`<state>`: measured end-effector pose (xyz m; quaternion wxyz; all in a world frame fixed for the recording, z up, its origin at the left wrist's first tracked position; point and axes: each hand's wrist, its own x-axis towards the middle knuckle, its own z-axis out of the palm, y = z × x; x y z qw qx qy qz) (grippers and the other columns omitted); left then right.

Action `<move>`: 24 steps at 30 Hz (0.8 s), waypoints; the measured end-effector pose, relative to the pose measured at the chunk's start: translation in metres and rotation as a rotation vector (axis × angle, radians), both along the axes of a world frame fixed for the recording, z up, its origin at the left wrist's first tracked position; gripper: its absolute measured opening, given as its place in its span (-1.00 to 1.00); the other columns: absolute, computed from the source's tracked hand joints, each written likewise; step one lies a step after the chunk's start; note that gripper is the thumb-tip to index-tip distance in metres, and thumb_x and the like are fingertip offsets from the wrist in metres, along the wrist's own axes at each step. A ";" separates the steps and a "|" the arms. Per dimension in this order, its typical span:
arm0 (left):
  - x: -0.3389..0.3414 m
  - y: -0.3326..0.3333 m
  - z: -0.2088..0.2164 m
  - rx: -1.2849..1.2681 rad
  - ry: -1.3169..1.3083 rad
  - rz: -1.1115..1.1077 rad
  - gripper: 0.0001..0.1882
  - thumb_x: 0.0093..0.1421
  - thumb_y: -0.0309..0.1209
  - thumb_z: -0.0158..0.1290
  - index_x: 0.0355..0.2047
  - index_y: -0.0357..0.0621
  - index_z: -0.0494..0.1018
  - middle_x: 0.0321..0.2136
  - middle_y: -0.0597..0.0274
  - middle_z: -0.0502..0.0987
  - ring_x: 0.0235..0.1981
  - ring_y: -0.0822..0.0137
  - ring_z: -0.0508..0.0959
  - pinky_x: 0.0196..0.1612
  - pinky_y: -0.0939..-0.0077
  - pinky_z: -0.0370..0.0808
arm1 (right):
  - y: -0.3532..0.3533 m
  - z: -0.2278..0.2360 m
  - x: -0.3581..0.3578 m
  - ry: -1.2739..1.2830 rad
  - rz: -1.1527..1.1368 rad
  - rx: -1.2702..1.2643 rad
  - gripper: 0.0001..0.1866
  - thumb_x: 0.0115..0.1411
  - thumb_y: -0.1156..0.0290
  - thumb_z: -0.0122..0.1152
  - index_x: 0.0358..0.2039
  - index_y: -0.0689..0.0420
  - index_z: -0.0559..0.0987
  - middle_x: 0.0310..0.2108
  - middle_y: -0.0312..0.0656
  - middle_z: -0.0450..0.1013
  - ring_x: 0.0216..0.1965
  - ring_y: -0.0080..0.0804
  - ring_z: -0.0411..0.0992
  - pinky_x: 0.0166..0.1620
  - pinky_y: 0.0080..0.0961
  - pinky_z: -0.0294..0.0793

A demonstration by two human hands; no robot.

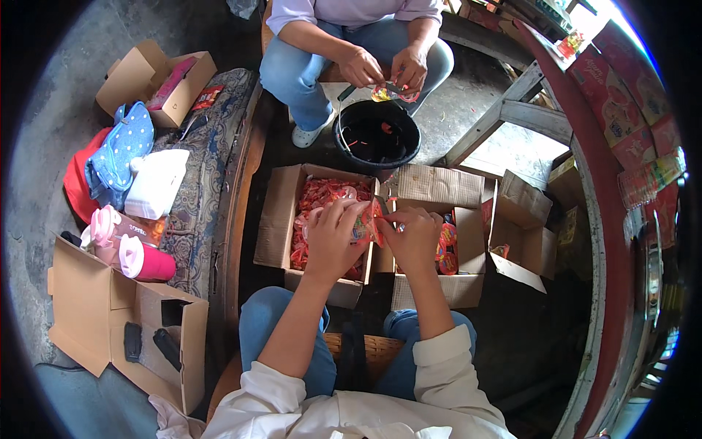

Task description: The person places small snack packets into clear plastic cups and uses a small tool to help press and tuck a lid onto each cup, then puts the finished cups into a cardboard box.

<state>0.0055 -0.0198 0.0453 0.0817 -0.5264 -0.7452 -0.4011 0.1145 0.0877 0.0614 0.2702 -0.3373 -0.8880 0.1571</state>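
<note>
Head view: left fingers [334, 213] hold a clear, red-edged plastic packet [376, 221].

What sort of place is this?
Probably a small, informal workshop: an open cardboard box holds plenty of red packaging, and another person sits by a black bucket.

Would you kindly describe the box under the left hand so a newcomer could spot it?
Start at the round black bucket before the person sitting opposite. Below and left of it, under the left hand, stands an open cardboard box. Loose red plastic pieces heaped across its opening set it apart from neighbouring boxes.
</note>
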 end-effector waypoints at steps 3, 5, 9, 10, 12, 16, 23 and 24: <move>-0.001 0.000 -0.002 -0.001 -0.016 0.016 -0.37 -0.24 -0.42 0.21 -0.05 -0.03 0.33 -0.14 0.25 0.42 -0.08 0.23 0.41 -0.03 0.29 0.23 | -0.001 -0.004 -0.002 0.048 0.008 0.068 -0.85 -0.15 0.29 0.34 -0.65 0.08 0.62 -0.59 -0.28 0.46 -0.44 -0.30 0.42 -0.11 -0.28 0.19; -0.001 -0.001 -0.003 -0.002 0.002 0.019 -0.35 -0.20 -0.37 0.20 -0.01 -0.02 0.31 -0.09 0.25 0.40 -0.06 0.23 0.40 -0.04 0.27 0.22 | -0.003 -0.003 -0.003 0.052 0.003 0.079 -0.86 -0.14 0.32 0.32 -0.67 0.09 0.60 -0.59 -0.28 0.46 -0.44 -0.32 0.42 -0.10 -0.27 0.19; 0.003 0.000 -0.006 -0.026 -0.036 0.037 -0.33 -0.19 -0.35 0.19 0.02 -0.06 0.28 -0.07 0.19 0.39 -0.04 0.23 0.39 -0.02 0.26 0.21 | -0.006 -0.007 -0.005 0.110 0.011 0.087 -0.86 -0.12 0.34 0.31 -0.66 0.11 0.57 -0.58 -0.28 0.46 -0.43 -0.33 0.43 -0.06 -0.26 0.18; 0.005 0.001 -0.007 -0.033 -0.056 0.038 -0.32 -0.18 -0.34 0.19 0.02 -0.07 0.27 -0.08 0.18 0.40 -0.04 0.23 0.39 -0.02 0.24 0.20 | -0.006 -0.008 -0.006 0.105 0.012 0.095 -0.87 -0.12 0.35 0.31 -0.65 0.11 0.57 -0.58 -0.28 0.46 -0.42 -0.33 0.43 -0.05 -0.26 0.18; 0.006 0.000 -0.009 -0.068 -0.082 0.064 -0.32 -0.17 -0.33 0.19 0.03 -0.08 0.27 -0.09 0.18 0.41 -0.05 0.24 0.40 -0.01 0.22 0.18 | -0.008 -0.011 -0.006 0.105 0.025 0.115 -0.88 -0.10 0.36 0.30 -0.64 0.10 0.57 -0.56 -0.29 0.47 -0.42 -0.34 0.44 -0.04 -0.25 0.17; 0.003 0.000 -0.016 -0.085 -0.019 0.144 -0.36 -0.14 -0.31 0.18 0.01 -0.11 0.29 -0.17 0.18 0.47 -0.11 0.26 0.45 -0.01 0.19 0.13 | -0.010 -0.012 -0.007 0.124 0.068 0.126 -0.91 -0.09 0.38 0.29 -0.61 0.10 0.57 -0.54 -0.30 0.47 -0.41 -0.35 0.44 -0.01 -0.25 0.15; -0.004 -0.001 -0.008 -0.086 -0.010 0.108 -0.39 -0.20 -0.28 0.21 -0.09 -0.12 0.32 -0.22 0.13 0.49 -0.14 0.20 0.46 0.01 0.23 0.14 | 0.002 -0.010 -0.004 0.186 0.151 0.079 -0.91 -0.09 0.40 0.29 -0.60 0.10 0.56 -0.51 -0.31 0.50 -0.39 -0.38 0.44 0.01 -0.29 0.11; -0.006 -0.003 -0.007 -0.101 -0.021 0.094 -0.39 -0.20 -0.28 0.21 -0.09 -0.13 0.32 -0.22 0.12 0.49 -0.13 0.20 0.46 0.01 0.23 0.14 | 0.003 -0.010 -0.003 0.194 0.160 0.076 -0.91 -0.09 0.40 0.29 -0.60 0.10 0.56 -0.50 -0.31 0.50 -0.39 -0.38 0.44 0.01 -0.29 0.11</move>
